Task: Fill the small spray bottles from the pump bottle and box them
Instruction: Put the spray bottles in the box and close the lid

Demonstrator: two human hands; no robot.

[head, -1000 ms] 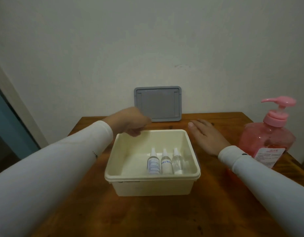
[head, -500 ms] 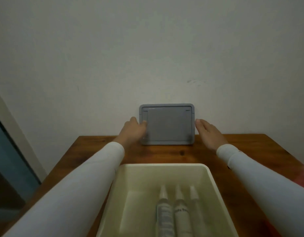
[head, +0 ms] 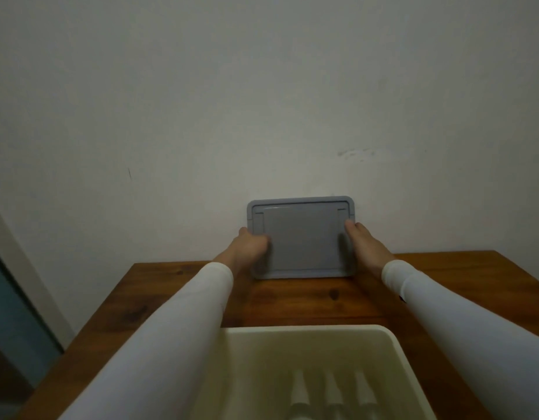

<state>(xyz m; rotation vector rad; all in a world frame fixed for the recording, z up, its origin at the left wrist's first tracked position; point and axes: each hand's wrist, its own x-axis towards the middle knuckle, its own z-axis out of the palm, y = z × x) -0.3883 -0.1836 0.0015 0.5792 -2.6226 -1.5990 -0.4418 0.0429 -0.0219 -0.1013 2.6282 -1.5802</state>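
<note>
A grey lid [head: 301, 237] stands upright against the wall at the back of the wooden table [head: 295, 301]. My left hand [head: 247, 247] grips its left edge, with the thumb over the front face. My right hand [head: 365, 244] holds its right edge, thumb also on the front. Below them sits the cream box [head: 307, 331], open at the top. Three small spray bottles [head: 330, 395] lie side by side inside it, only their caps and shoulders showing at the frame's bottom. The pump bottle is out of view.
A plain white wall [head: 262, 101] rises directly behind the table. A pale door frame with a blue-grey panel [head: 10, 313] stands to the left of the table's edge.
Both hands left the box's sides and went to the lid, now clasping its left and right edges. My view tilted up, so the pump bottle dropped out of frame.
</note>
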